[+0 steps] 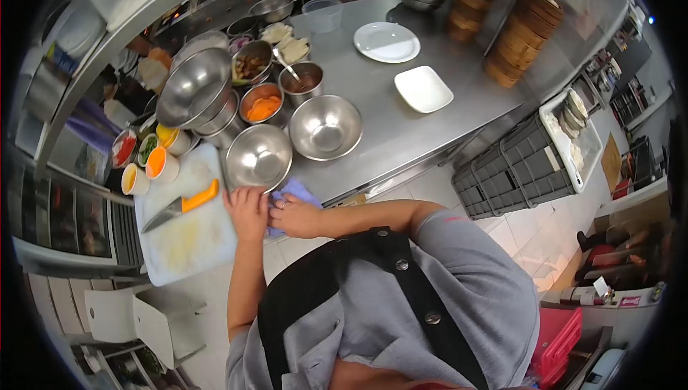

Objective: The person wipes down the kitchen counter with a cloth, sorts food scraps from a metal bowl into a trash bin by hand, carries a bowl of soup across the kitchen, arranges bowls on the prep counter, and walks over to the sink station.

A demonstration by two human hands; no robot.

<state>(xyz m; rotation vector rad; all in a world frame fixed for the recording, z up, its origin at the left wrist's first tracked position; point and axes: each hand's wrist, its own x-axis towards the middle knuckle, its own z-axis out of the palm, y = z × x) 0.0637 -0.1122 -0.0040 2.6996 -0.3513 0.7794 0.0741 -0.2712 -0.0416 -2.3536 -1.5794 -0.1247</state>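
My left hand lies at the near rim of a steel mixing bowl, its fingers apart and slightly bent; whether it presses on the rim is hard to see. Beside it, my right hand, with a ring on one finger, is closed on a purple cloth at the counter's front edge. A second steel bowl stands just behind to the right. To the left, a white cutting board carries a knife with an orange handle, its blade pointing left.
Small tubs of orange sauce and chopped toppings crowd the board's far end. Behind are a large tilted bowl and a pot of sliced carrots. White plates and bamboo steamers stand farther right. A grey crate sits beside the counter.
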